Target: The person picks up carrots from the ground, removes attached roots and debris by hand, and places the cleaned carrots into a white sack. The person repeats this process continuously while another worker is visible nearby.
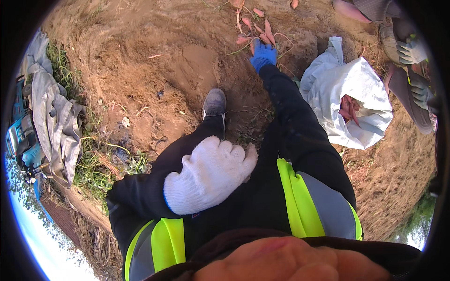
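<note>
My left hand (213, 172), in a white knitted glove, is over my lap with its back up and fingers curled; its palm is hidden. My right hand (263, 54), in a blue glove with a ribbed cuff, reaches down to a cluster of reddish sweet potatoes (269, 32) joined by thin roots on the soil. Its fingertips are partly hidden among them, so the grip cannot be told. Right of my right arm stands a white woven sack (365, 80), its mouth open, with more sweet potatoes (348, 109) inside.
A person's grey-gloved hands (411, 52) and shoes (409, 100) are at the right edge, beside the sack. My shoe (214, 102) stands on loose brown soil (140, 77). At the left lie a crumpled grey tarpaulin (56, 119) and green vines (93, 172), near a blue vehicle (26, 140).
</note>
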Demonstrator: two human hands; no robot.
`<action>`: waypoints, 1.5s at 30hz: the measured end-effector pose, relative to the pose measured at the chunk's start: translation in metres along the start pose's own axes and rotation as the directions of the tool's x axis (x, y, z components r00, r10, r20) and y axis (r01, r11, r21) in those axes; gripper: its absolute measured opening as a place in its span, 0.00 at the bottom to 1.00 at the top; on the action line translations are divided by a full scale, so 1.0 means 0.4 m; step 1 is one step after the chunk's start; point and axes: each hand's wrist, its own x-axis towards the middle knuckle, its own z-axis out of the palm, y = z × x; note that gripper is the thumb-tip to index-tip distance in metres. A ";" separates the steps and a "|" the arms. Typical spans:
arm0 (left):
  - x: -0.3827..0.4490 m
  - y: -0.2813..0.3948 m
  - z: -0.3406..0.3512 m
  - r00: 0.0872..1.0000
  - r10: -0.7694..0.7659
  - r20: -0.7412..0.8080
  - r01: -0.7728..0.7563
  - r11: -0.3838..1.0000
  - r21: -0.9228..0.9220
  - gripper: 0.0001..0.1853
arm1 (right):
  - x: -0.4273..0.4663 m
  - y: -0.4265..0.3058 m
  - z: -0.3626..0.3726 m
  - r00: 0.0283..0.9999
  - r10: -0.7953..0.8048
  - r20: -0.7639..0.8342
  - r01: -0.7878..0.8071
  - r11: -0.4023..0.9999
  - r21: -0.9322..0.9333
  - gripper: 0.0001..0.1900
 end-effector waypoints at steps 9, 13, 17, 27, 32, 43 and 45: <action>0.096 -0.023 -0.038 0.984 0.172 0.041 -0.173 0.985 0.017 0.23 | -0.189 0.059 -0.097 0.982 -0.134 0.135 0.000 0.712 0.702 0.30; 0.126 -0.015 -0.028 0.982 0.166 -0.087 -0.169 0.985 -0.031 0.15 | -0.302 0.125 -0.271 0.932 -0.103 0.346 -0.357 -0.116 0.927 0.27; 0.143 -0.055 -0.014 0.827 -0.077 -0.557 -0.035 0.981 -0.189 0.28 | -0.416 0.155 -0.457 0.970 -0.213 0.117 -0.200 -0.428 0.882 0.26; 0.203 -0.129 0.057 0.896 -0.353 -0.268 -0.042 0.534 -0.844 0.47 | -0.509 0.096 -0.623 0.913 -0.288 -0.291 0.070 -0.590 0.804 0.33; 0.233 -0.084 0.050 0.870 -0.423 -0.251 0.029 0.554 -0.832 0.18 | -0.542 0.113 -0.628 0.915 -0.269 -0.300 0.015 -0.721 0.692 0.28; 0.183 -0.093 0.047 0.789 -0.385 -0.479 0.004 0.782 -0.623 0.30 | -0.615 0.138 -0.633 0.959 -0.191 -0.209 0.106 -0.445 0.889 0.22; 0.185 -0.080 0.043 0.834 -0.326 -0.446 0.012 0.818 -0.575 0.30 | -0.623 0.140 -0.647 0.968 -0.195 -0.159 0.071 -0.397 0.915 0.22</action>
